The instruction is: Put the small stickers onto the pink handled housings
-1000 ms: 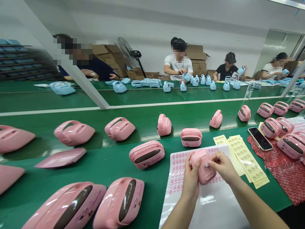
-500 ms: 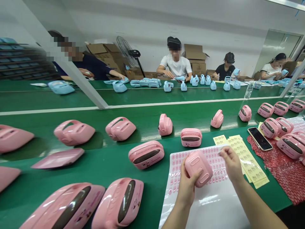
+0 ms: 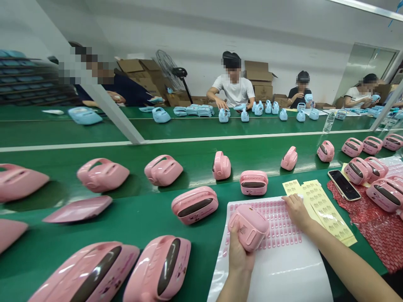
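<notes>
My left hand (image 3: 241, 256) is wrapped round a pink plastic casing (image 3: 254, 224), held tilted above a white sheet. Its underside shows raised oblong strips and a small printed mark. Beneath it lies the sheet of small pink oval stickers (image 3: 280, 224), with rows across its upper part and a bare glossy lower part. My right hand (image 3: 297, 212) rests at the sheet's upper right, fingers drawn together over the top row. Whatever its fingertips pinch is hidden. Just behind the sheet stands another pink casing (image 3: 253, 183) with a dark window.
Yellow sticker sheets (image 3: 327, 209), a phone (image 3: 344, 184) and red bubble wrap (image 3: 365, 226) lie to the right. Several pink casings (image 3: 159, 268) stand left and along the green belt (image 3: 192, 163). Across it, people handle blue casings (image 3: 195, 110). A slanted white post (image 3: 107, 100) rises at left.
My left hand has turned the pink casing, so more of its side shows. My right hand has come down from above the sheet onto its upper right edge.
</notes>
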{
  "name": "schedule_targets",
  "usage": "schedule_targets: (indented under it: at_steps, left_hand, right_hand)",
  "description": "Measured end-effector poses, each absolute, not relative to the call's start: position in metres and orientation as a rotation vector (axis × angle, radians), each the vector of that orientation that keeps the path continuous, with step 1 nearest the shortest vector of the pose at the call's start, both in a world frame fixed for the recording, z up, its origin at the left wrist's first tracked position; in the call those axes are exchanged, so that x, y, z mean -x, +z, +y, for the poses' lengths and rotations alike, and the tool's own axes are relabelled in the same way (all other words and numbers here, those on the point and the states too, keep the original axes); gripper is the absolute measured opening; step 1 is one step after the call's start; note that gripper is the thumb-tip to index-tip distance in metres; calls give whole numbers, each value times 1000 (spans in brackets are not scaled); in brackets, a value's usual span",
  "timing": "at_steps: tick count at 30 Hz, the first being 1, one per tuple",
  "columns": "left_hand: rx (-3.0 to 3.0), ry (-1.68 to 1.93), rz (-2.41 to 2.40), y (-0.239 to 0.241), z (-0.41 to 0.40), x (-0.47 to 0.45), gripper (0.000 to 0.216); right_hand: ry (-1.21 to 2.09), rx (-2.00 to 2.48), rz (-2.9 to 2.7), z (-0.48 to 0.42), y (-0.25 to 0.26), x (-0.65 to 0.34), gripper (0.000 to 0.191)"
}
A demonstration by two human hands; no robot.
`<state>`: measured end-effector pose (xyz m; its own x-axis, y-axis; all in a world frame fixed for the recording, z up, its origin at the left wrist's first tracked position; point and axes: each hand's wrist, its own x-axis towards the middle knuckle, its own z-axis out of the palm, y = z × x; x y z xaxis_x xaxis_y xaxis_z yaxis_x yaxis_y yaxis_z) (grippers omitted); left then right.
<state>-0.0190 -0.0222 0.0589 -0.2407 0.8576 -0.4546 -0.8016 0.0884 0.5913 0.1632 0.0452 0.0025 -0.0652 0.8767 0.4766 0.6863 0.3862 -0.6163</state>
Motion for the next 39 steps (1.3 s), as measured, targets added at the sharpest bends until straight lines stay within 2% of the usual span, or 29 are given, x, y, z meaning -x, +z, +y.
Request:
schedule_targets:
  at_steps: [3,5,9,13,26,31,39]
  left_hand:
    - [7,1585,936,65,-22,18,28]
    - [95,1552,886,68,-20,19,30]
    - [228,1526,648,69,-18,17,34]
    - [277,1526,545,71,-22,9,36]
    - [277,1482,473,76,-33,2,37]
    - [294,1487,433,75,-35,1,34]
    - [381,1469,510,78,-36,-1,34]
  right_hand:
    - [357,1354,-1686,36,17,-162,19]
    - [539,1309,-1502,25,32,-152,17]
    - [1122,1032,-957,-5,64,-112,30]
    - [1297,961,-784,-24,83,-80,35]
    - [1316,1013,-970,-26,76,-91,34]
    - [1145,1093,-1061,-33,77,-88,26]
    - [747,1260,-1572,-33,77,-95,16]
